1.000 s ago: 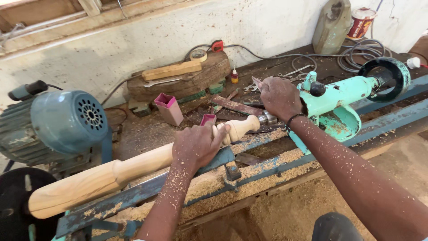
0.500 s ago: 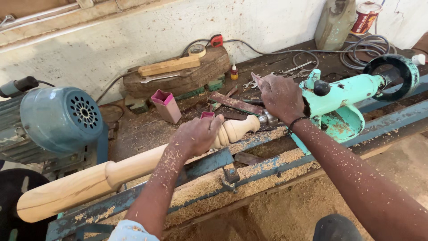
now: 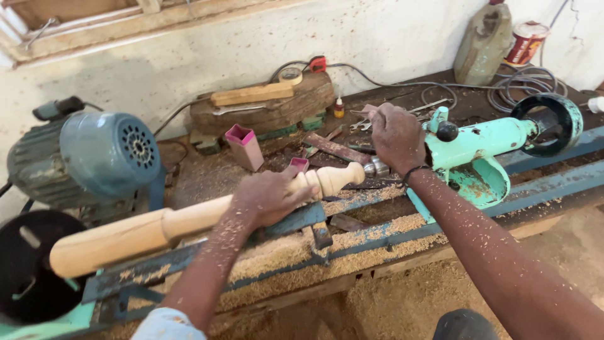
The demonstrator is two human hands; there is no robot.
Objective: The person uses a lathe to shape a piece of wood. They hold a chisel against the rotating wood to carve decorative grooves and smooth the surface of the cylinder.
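My left hand (image 3: 267, 198) clasps the long pale turned wooden spindle (image 3: 189, 217) lying along the sawdust-covered lathe bed (image 3: 377, 236). My right hand (image 3: 396, 135) grips the mint-green tailstock (image 3: 484, 148). The shaping looks finished. A grey jug (image 3: 481, 38) and a red-labelled tin (image 3: 525, 41) stand at the back right.

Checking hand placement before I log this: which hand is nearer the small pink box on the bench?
Left. The left hand rests on the turned wooden spindle, just right of and below the pink box. The right hand is farther right, by the green tailstock.
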